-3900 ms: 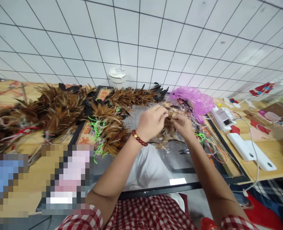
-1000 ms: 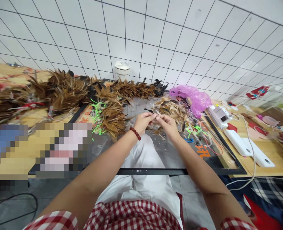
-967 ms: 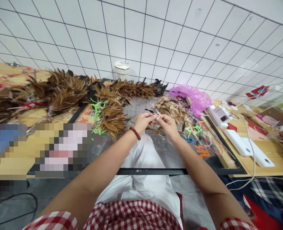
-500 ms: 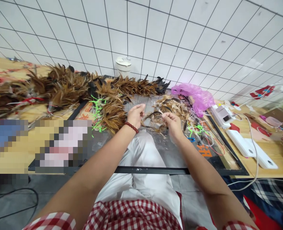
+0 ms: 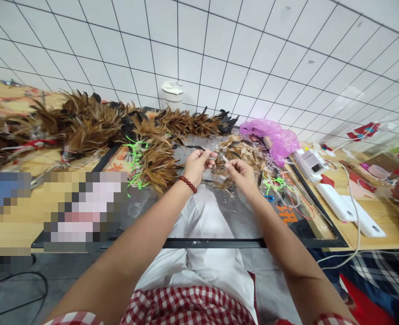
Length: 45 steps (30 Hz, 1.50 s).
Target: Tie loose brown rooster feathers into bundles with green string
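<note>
Though its near end is hidden | left hand pinching dark feather | right hand: cannot tell hold

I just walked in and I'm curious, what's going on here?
Someone in a red-and-white checked shirt is working over a clear, black-framed panel. The left hand, wearing a dark red beaded bracelet, holds a thin black feather. The right hand is close by; what it holds is unclear. Brown feather bundles lie left, and a loose mottled feather heap lies beyond the right hand.

My view is bright, with glare on the tiled wall at right, stretched edges and pixelation lower left.
</note>
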Available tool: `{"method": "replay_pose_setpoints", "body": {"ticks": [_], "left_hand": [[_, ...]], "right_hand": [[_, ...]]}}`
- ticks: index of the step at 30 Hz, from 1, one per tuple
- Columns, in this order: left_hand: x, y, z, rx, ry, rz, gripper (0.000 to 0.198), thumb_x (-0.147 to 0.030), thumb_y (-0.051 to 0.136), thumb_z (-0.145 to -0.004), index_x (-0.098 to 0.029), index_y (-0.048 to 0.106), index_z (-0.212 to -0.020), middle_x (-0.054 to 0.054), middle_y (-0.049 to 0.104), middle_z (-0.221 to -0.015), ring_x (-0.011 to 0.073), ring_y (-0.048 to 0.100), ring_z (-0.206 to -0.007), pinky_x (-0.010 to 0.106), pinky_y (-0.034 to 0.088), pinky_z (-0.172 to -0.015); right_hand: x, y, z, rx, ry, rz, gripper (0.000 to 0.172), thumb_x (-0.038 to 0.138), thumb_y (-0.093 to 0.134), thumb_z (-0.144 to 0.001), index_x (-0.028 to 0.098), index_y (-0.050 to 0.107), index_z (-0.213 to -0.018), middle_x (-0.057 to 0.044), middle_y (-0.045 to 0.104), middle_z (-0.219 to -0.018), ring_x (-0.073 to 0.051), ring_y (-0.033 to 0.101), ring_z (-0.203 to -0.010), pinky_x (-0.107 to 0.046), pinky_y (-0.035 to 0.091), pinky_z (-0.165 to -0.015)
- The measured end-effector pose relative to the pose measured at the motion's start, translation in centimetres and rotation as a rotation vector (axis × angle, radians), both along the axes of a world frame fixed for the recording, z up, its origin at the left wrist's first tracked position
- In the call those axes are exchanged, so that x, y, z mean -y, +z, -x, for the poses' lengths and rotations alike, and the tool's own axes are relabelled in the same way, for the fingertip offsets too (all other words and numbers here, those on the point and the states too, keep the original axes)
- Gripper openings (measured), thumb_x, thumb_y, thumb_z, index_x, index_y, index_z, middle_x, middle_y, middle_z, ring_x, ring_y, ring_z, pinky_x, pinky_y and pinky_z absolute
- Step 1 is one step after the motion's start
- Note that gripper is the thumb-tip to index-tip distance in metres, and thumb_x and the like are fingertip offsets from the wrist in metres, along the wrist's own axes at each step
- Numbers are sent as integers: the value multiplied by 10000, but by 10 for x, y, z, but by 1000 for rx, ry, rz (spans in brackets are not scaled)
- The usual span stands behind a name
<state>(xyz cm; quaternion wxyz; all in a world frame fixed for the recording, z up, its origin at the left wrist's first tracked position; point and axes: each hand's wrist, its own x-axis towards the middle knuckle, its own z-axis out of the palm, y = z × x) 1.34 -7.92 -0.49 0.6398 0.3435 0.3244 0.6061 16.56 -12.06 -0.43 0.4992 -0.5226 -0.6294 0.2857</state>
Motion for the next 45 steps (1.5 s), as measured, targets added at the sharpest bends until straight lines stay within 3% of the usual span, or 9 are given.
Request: {"method": "replay_pose_setpoints", "body": {"ticks": [5,13,19,24,29,35,39,42,45], "left_hand": [[-15,-3,6,-39,322,36,134,-219,635,-802,-151,541,-735,-27,602,-570,61,518,-449,174,404,-452],[-15,-9,4,0,284,55,63,-149,651,-760,-131,592,-773,-25,617,-600,41,516,-458,161,391,-464],[-11,-4,2,39,198,117,100,-88,693,-706,-110,613,-761,-8,630,-616,60,565,-500,195,464,-532],[-9,-6,0,-12,139,128,83,-90,671,-729,-116,610,-778,19,661,-656,86,617,-555,221,504,-588],[-9,-15,-1,-199,129,18,77,-120,710,-687,-132,694,-762,28,690,-687,101,627,-624,230,504,-657],[-5,-26,-8,-500,113,-149,91,-111,703,-673,-173,754,-715,41,726,-724,137,628,-675,262,510,-705],[1,-23,-11,-482,-36,-22,93,-90,683,-686,-160,735,-656,26,687,-616,137,621,-565,259,516,-586],[4,-17,-11,-419,-160,80,66,-89,725,-666,-134,701,-625,18,643,-536,126,596,-488,247,501,-518],[7,-9,-7,-301,-227,129,112,-101,754,-668,-109,655,-616,45,654,-564,113,594,-480,226,486,-496]], "right_hand": [[0,6,-5,462,17,14,166,316,587,-805,186,689,-791,-26,680,-735,-142,574,-658,-250,409,-630],[-18,11,26,994,-95,198,310,505,588,-801,221,713,-813,-83,718,-830,-219,632,-764,-282,379,-625],[-29,-4,14,844,-74,24,172,224,503,-828,201,674,-835,-68,696,-873,-197,611,-804,-282,399,-697],[-20,8,-7,696,-45,-89,207,207,413,-888,191,610,-948,-57,691,-812,-190,591,-716,-278,378,-673],[-14,21,-8,922,36,-181,203,165,415,-899,188,612,-939,-67,696,-840,-207,596,-794,-298,319,-716],[-11,19,-3,1199,48,-255,217,132,424,-890,168,626,-960,-95,685,-879,-227,557,-849,-332,257,-728],[-9,21,0,1230,33,-291,189,152,434,-893,169,619,-928,-97,673,-863,-235,539,-848,-347,259,-750],[-9,21,-1,1141,60,-291,214,163,415,-905,173,625,-943,-103,673,-884,-239,546,-874,-349,289,-777],[-14,19,-6,846,-24,-287,254,177,400,-907,174,621,-1031,-114,672,-990,-236,558,-946,-344,345,-818]]}}
